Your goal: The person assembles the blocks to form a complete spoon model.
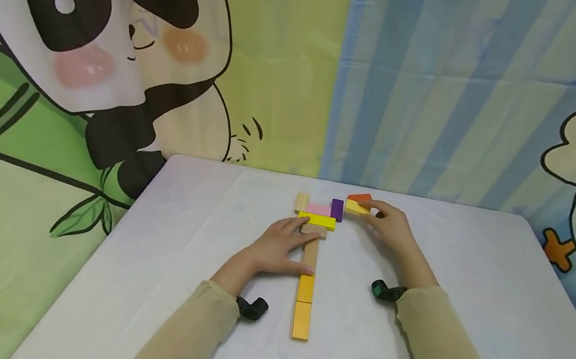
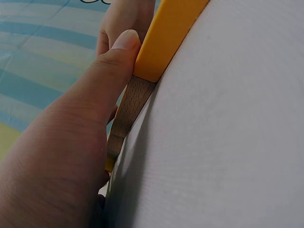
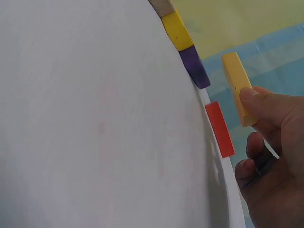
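My right hand (image 1: 393,226) pinches a pale yellow block (image 3: 235,80) between thumb and fingers, raised off the table. A red-orange block (image 3: 220,129) lies by it on the tabletop. To its left come a purple block (image 1: 337,210), a pink block (image 1: 319,209) and a light wood block (image 1: 301,202). Below these, a bright yellow block (image 1: 316,221) lies crosswise. My left hand (image 1: 275,246) rests with spread fingers on a column of blocks; its thumb touches the joint between a brown wood block (image 2: 133,104) and an orange block (image 2: 164,42).
Another orange block (image 1: 302,321) forms the column's near end. The blocks lie on a white-covered table (image 1: 352,350). Behind its far edge hangs a printed cloth (image 1: 282,67) with a panda and stripes. A small black device (image 1: 387,291) sits at each wrist.
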Demonstrator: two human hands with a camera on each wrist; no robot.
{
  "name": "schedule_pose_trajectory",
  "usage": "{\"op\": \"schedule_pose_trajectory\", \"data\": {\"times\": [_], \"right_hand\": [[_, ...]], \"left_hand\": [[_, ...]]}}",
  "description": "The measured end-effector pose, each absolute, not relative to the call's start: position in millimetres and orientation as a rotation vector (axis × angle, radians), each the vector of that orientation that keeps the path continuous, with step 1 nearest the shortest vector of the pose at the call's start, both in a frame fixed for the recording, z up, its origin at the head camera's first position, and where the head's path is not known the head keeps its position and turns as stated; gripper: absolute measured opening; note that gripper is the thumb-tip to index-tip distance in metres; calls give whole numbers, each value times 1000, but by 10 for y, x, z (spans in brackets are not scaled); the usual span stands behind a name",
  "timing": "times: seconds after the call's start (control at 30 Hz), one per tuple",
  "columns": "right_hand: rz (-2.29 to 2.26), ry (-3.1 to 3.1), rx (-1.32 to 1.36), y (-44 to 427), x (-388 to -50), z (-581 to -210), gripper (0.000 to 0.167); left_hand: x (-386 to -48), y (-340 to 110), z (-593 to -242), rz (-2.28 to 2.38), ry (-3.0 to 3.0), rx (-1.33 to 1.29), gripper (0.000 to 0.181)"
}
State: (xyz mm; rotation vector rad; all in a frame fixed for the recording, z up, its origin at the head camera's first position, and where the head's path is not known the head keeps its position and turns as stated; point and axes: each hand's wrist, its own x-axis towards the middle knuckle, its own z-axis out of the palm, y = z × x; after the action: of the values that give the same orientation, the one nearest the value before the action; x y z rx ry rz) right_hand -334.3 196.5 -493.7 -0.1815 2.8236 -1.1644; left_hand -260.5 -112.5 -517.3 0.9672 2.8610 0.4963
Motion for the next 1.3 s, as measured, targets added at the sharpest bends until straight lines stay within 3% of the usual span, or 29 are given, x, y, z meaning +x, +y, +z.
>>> {"op": "schedule_pose_trajectory", "data": {"times": [0.53, 1.3], "right_hand": [[-1111, 2776, -273, 1288, -3646, -4837, 34], [-948, 2739, -357, 1168, -3750, -4887, 34]], "left_hand": [[-2625, -1103, -5196, 487, 2869, 967, 89], [-2627, -1117, -5209, 460, 2877, 950, 91]]}}
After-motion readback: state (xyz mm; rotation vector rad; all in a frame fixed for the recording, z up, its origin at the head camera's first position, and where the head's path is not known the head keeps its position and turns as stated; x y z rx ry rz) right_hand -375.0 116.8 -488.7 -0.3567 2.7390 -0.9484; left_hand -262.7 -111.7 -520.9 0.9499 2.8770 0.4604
